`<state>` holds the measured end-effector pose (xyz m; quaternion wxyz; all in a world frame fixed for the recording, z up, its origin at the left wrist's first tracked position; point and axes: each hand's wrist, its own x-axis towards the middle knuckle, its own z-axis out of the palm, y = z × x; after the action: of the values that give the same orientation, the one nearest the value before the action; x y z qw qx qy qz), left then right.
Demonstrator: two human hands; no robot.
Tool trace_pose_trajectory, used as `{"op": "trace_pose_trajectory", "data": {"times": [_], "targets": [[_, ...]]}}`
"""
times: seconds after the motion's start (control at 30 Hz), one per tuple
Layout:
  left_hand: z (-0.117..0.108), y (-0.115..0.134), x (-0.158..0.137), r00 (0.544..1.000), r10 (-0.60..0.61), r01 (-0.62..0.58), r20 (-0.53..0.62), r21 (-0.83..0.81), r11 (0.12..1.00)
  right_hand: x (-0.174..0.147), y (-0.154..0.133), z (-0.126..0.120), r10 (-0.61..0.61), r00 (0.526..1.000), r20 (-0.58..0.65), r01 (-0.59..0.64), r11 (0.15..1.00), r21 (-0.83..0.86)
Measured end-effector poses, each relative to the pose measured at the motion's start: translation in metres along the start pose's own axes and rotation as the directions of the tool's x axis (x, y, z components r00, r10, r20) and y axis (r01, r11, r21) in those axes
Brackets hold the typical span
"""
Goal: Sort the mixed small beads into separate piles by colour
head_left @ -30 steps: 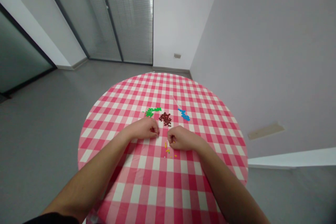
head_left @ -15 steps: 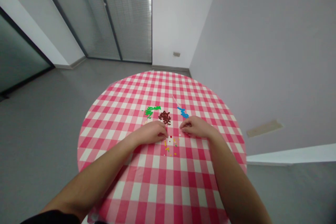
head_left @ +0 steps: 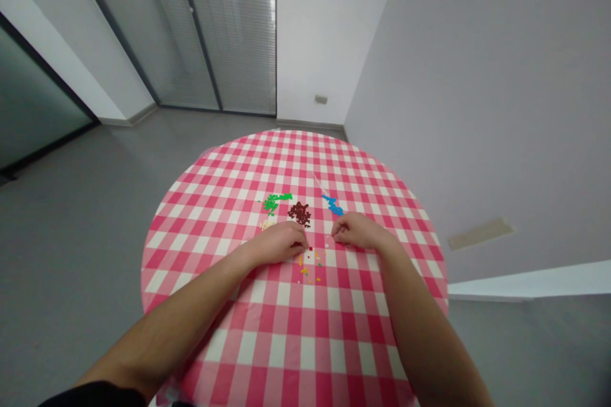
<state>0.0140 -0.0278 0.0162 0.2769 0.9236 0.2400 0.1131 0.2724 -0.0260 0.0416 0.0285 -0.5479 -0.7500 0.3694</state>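
Note:
My left hand [head_left: 284,242] rests low over the table with its fingers curled together, just in front of a heap of small brown pieces [head_left: 300,213]. Whatever its fingertips hold, if anything, is too small to make out. My right hand [head_left: 357,230] is closed too, thumb and fingers drawn together beside the small blue pieces [head_left: 333,205]; its fingertips show nothing I can name. Between and below the hands lie scattered yellow pieces [head_left: 304,271] with a few red, green and white ones. Behind my left hand, cream pieces [head_left: 266,225] are partly covered.
A pile of green pieces [head_left: 271,203] lies at the left back of the brown heap. Everything sits on a round table with a red-and-white checked cloth [head_left: 286,343]. A grey wall [head_left: 501,108] stands to the right, glass partitions [head_left: 229,32] beyond.
My left hand has shifted slightly right, toward the scattered pieces. The fingers of my right hand have drawn back a little to the right. The piles look the same.

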Motion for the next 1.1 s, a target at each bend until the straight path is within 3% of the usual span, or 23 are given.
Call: {"op": "trace_pose_trajectory", "data": {"times": [0.13,0.4,0.7,1.1], "targets": [[-0.003,0.002,0.000,0.998,-0.047,0.048,-0.039,0.018,0.999,0.001,-0.006,0.004,-0.033,0.998,-0.049,0.032,0.999,-0.020],[0.003,0.005,0.009,0.983,-0.101,0.116,-0.152,0.099,0.988,0.005,-0.008,0.010,-0.125,0.992,-0.005,0.125,0.991,0.053],[0.013,0.006,0.014,0.984,-0.095,0.120,-0.150,0.164,0.979,0.004,-0.009,0.014,-0.140,0.989,-0.049,0.136,0.988,-0.077],[-0.007,0.001,0.000,0.969,-0.137,0.158,-0.208,0.089,0.983,0.014,-0.023,0.031,-0.225,0.967,-0.120,0.213,0.972,-0.102]]}}
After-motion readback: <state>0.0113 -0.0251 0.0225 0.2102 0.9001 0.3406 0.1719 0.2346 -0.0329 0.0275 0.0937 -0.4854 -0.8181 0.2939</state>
